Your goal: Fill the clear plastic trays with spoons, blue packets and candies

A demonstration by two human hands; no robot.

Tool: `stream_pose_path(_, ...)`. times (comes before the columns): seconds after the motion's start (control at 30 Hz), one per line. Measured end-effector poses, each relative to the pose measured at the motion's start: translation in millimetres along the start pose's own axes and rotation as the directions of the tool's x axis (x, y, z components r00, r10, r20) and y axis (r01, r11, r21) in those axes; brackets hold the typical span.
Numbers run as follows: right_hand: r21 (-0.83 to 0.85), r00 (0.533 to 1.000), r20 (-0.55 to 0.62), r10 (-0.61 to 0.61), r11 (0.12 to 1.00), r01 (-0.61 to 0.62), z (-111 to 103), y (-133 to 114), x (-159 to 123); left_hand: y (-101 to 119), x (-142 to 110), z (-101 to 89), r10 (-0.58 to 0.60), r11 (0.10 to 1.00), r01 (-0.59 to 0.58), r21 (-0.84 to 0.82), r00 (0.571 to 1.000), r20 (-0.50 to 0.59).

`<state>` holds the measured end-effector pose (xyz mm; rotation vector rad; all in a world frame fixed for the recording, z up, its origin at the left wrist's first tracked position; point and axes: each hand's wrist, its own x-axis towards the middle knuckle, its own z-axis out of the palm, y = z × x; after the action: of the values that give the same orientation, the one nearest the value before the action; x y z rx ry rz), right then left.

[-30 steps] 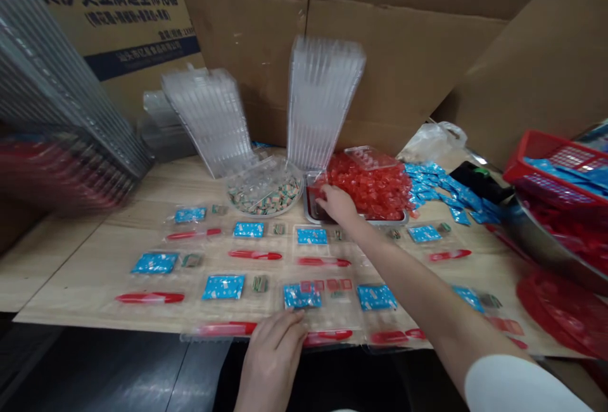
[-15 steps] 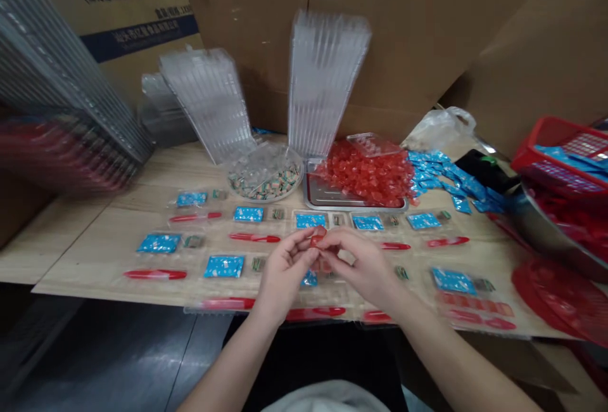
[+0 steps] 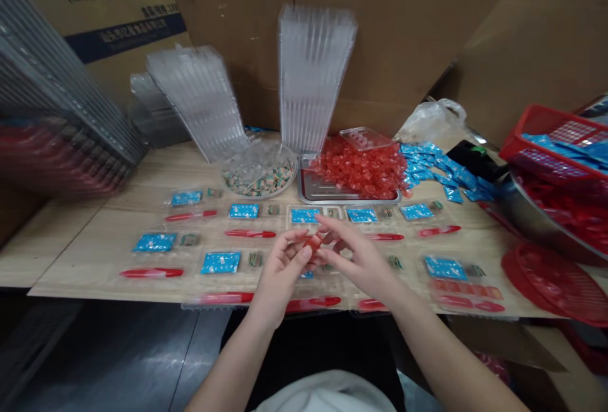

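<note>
Over the middle of the table, my left hand (image 3: 282, 266) is closed with thumb and fingers on a small red translucent piece (image 3: 312, 243). My right hand (image 3: 354, 253) meets it from the other side, its thumb and a finger at the piece and its index finger raised. Below and around both hands lie clear plastic trays holding a blue packet (image 3: 221, 263), a small green-striped packet (image 3: 255, 260) and a long red item (image 3: 250, 233). The tray directly under my hands is partly hidden. At the right, one tray also holds a row of red pieces (image 3: 468, 288).
A heap of red pieces (image 3: 365, 168) covers part of a metal tray (image 3: 332, 193). Beside it stand a round dish (image 3: 259, 174) and stacked clear trays (image 3: 313, 76). Blue packets (image 3: 427, 161), a red basket (image 3: 546, 146) and a metal bowl (image 3: 527, 222) are at the right.
My right index finger has lifted and spread from the small red piece. The piece stays between my hands, slightly lower. The whole view has shifted a little.
</note>
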<state>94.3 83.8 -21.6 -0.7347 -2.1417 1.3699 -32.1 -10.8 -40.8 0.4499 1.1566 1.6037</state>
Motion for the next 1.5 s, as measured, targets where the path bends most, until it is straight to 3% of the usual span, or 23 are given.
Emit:
stream_pose_path(0.07, 0.075, 0.996, 0.072, 0.048, 0.996, -0.053, 3, 3, 5, 0, 0, -1.6, 0.010, 1.000, -0.010, 0.014, 0.999, 0.033)
stream_pose_path(0.2, 0.222, 0.986, 0.073, 0.150, 0.961, -0.163, 11, 7, 6, -2, 2, -7.6, 0.039, 0.992, -0.045, 0.117, 0.998, 0.054)
stream_pose_path(0.3, 0.068, 0.984, 0.064, 0.166, 0.983, -0.170, 14, 7, 3, -4, 6, -10.2, 0.135, 0.964, -0.125, 0.233, 0.990, -0.028)
stream_pose_path(0.4, -0.153, 0.992, 0.055, 0.111, 0.983, -0.101, 17, 5, 1, -8, 10, -9.2, 0.182, 0.942, -0.145, 0.303, 0.979, -0.095)
stream_pose_path(0.57, -0.150, 0.995, 0.086, 0.055, 0.988, -0.042, 19, -6, -10, -5, 17, -19.3, 0.195, 0.930, -0.157, 0.334, 0.977, -0.085)
stream_pose_path(0.67, -0.112, 0.987, 0.154, -0.056, 0.991, 0.074, 11, -19, -12, 8, 24, -39.6, 0.362, 0.892, -0.242, 0.382, 0.888, -0.284)
stream_pose_path(0.73, -0.156, 0.990, 0.073, -0.117, 0.980, 0.128, 1, -20, 3, 19, 28, -49.8, 0.396, 0.905, -0.280, 0.321, 0.833, -0.387)
stream_pose_path(0.8, -0.308, 0.986, -0.107, -0.126, 0.947, 0.088, -14, -8, 33, 27, 28, -50.7, 0.336, 0.937, -0.271, 0.223, 0.874, -0.350)
stream_pose_path(0.87, -0.479, 0.971, -0.225, -0.077, 0.877, -0.042, -30, 13, 69, 29, 24, -43.5, 0.247, 0.967, -0.218, 0.130, 0.928, -0.278)
stream_pose_path(0.93, -0.575, 0.978, -0.208, 0.032, 0.805, -0.148, -41, 33, 97, 27, 19, -33.3, 0.152, 0.988, -0.148, 0.037, 0.955, -0.255)
stream_pose_path(1.0, -0.556, 0.982, -0.182, 0.054, 0.818, -0.148, -43, 39, 103, 22, 15, -24.9, 0.065, 0.996, -0.078, -0.038, 0.963, -0.262)
stream_pose_path(1.1, -0.343, 0.995, -0.077, -0.060, 0.939, 0.030, -26, 21, 72, 17, 14, -16.8, -0.030, 0.996, 0.009, -0.089, 0.972, -0.232)
stream_pose_path(1.2, -0.201, 0.979, 0.123, -0.165, 0.961, 0.187, 0, -6, 27, 11, 15, -11.1, -0.075, 0.993, 0.060, -0.101, 0.985, -0.154)
stream_pose_path(1.3, -0.160, 0.988, 0.058, -0.140, 0.976, 0.148, 11, -8, 0, 4, 6, -13.5, -0.086, 0.994, 0.088, 0.060, 0.996, -0.039)
stream_pose_path(1.37, -0.153, 0.998, -0.015, -0.060, 0.987, 0.057, 7, 4, -8, -4, -8, -24.3, 0.008, 0.943, -0.009, 0.334, 1.000, 0.006)
stream_pose_path(1.4, -0.168, 0.999, -0.038, -0.023, 0.986, 0.016, 3, 12, -10, -9, -18, -32.4, 0.096, 0.863, -0.099, 0.495, 0.995, 0.032)
stream_pose_path(1.5, -0.271, 0.999, -0.052, 0.007, 0.962, -0.021, -4, 29, -9, -27, -45, -59.1, 0.376, 0.445, -0.352, 0.824, 0.908, 0.185)
